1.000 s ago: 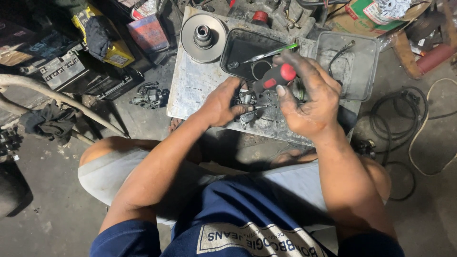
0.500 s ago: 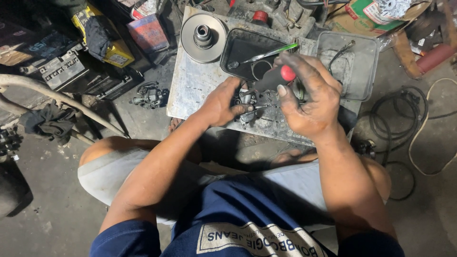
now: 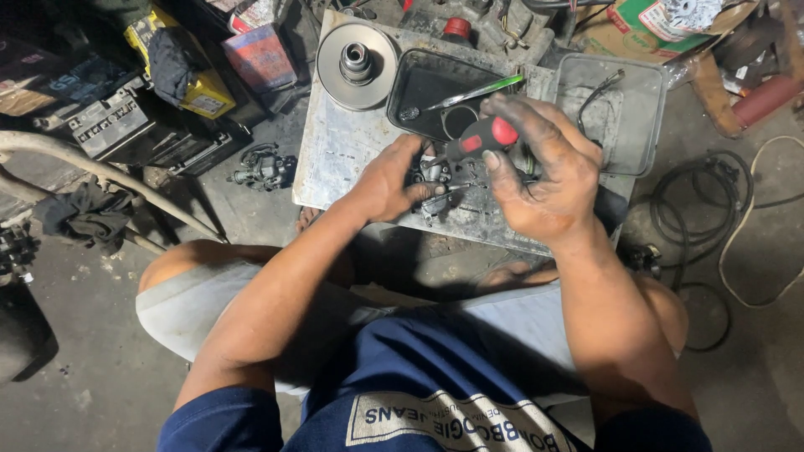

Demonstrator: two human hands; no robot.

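Note:
My left hand [image 3: 388,180] grips a small grey metal engine part, likely a carburetor [image 3: 435,186], against a stained metal board [image 3: 339,151]. My right hand [image 3: 540,172] is wrapped around a screwdriver with a black and red handle [image 3: 481,138], whose tip points down into the part. Both hands are dirty with grease. The part is mostly hidden between the hands.
On the board lie a round pulley disc [image 3: 357,54], a black tray [image 3: 419,84] holding a green-handled screwdriver [image 3: 469,90], and a clear plastic tub [image 3: 615,109]. Another carburetor [image 3: 264,167] lies on the floor at left. Batteries [image 3: 100,117], a rag [image 3: 88,213] and cables [image 3: 712,209] surround me.
My right hand has turned slightly with the screwdriver, its red end shifting a little. My left hand stays on the part.

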